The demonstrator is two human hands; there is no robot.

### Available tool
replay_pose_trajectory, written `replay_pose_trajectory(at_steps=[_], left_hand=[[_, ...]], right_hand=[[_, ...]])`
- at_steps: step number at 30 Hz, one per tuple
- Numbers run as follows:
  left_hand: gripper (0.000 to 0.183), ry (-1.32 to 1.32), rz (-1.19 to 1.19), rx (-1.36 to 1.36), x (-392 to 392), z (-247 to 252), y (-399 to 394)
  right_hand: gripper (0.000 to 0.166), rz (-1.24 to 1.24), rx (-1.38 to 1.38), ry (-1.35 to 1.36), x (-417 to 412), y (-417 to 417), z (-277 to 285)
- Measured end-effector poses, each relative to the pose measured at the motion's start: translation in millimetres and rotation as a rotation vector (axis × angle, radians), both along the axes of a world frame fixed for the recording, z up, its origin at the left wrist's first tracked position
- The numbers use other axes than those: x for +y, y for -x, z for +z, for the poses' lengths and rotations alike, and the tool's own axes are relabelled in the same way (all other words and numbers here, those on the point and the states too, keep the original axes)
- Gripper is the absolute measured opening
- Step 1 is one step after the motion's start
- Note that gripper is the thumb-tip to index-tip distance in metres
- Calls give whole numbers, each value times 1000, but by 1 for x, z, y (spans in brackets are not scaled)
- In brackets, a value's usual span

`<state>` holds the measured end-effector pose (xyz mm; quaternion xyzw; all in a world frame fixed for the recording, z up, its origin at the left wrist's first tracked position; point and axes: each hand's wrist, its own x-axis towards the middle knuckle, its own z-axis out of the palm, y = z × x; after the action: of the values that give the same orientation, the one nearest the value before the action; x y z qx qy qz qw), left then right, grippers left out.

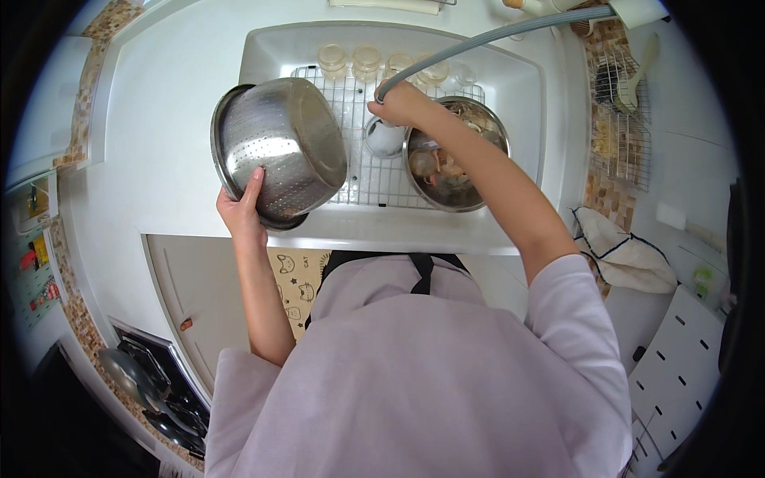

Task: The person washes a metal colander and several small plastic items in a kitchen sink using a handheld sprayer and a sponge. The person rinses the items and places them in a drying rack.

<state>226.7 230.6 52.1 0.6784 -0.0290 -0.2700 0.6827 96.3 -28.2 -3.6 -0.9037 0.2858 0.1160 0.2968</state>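
Note:
My left hand (244,210) grips a perforated stainless steel colander (272,137) by its rim, thumb on the outer wall. The colander is tipped on its side over the sink's left part, its base turned to the right. In my right hand (401,104) is the end of a grey flexible faucet hose (472,45). A round pale thing (384,138) shows just below that hand; I cannot tell whether it is the spray head. Partly under my right forearm, a stainless steel bowl (412,179) holds mixed orange, brown and clear pieces, too small to identify.
The white sink (520,89) has a wire rack (358,179) on its floor. Several glass jars (366,63) line its back. A cloth (633,257) hangs at the right, near wall-mounted wire baskets (621,143). A pan (128,373) sits by the stove at the lower left.

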Motion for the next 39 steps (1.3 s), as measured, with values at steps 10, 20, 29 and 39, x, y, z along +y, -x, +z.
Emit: replay_pose_trajectory(at_steps=[10,20,29,39], left_hand=[[25,-32,-16,-30,0,-1,4],[25,-31,-22,-34,3,-5,6],[24,-50,-40,-20,5,-4,10],[24,-39,-38,-29,6,-6,10]], right_hand=[[29,-27,-264,-15,3,-4,-4],[30,-7,-194,8,-4,-5,-14],[36,-23,-136,-135,-5,3,-11],[35,-31,-31,-139,-8,0,-13]])
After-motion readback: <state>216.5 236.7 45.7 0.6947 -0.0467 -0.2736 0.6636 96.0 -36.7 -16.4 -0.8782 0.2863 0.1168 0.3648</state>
